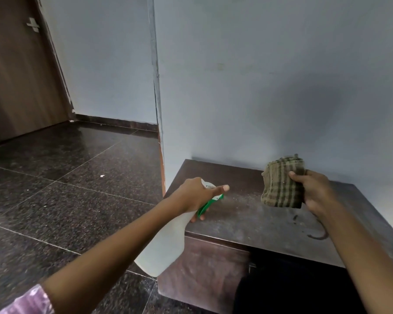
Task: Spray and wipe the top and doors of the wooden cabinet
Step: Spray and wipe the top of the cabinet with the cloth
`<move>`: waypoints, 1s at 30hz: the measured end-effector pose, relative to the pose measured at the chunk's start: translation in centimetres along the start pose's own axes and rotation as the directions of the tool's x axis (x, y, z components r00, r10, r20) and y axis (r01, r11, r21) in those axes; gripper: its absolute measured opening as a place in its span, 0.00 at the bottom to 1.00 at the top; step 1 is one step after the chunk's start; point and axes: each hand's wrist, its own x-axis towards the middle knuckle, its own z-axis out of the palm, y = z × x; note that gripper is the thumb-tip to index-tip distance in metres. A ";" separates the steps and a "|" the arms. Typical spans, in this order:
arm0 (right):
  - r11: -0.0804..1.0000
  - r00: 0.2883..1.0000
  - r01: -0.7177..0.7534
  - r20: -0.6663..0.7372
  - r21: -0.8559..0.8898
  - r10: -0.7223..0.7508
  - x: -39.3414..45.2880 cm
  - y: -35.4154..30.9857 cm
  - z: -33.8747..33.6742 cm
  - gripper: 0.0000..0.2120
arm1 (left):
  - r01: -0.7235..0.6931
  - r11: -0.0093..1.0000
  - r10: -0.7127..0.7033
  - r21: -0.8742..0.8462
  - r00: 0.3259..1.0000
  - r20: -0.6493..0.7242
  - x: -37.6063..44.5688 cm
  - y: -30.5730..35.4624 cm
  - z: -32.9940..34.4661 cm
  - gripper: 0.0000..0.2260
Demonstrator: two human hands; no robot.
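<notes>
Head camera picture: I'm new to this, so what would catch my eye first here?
Probably the two hands over the dusty wooden cabinet at lower right. The left hand aims a white spray bottle with a green trigger at the cabinet's top, and the right hand holds a folded striped cloth raised above it. Beyond lie a dark polished floor and pale blue wall.

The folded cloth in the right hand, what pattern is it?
Olive-tan folded cloth with dark stripes, seen in the head view.

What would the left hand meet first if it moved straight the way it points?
Probably nothing soon: the left hand with the spray bottle points right across the cabinet top, below the cloth; depth is unclear.
</notes>
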 end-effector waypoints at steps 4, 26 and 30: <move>1.000 1.000 0.000 -0.014 -0.030 0.000 -0.2 0.0 -1.3 0.12 | -0.041 0.999 0.041 -0.001 0.999 -0.014 -0.5 -0.1 1.0 0.33; 0.996 0.992 -0.022 0.120 -0.090 0.033 -0.8 1.2 2.0 0.15 | 0.025 0.999 -0.014 0.030 0.951 -0.309 -7.1 -7.8 -4.7 0.29; 0.995 0.992 -0.024 0.119 -0.092 0.035 -0.7 1.3 1.9 0.15 | 0.013 1.000 -0.014 -0.005 0.964 -0.265 -7.0 -7.8 -3.7 0.28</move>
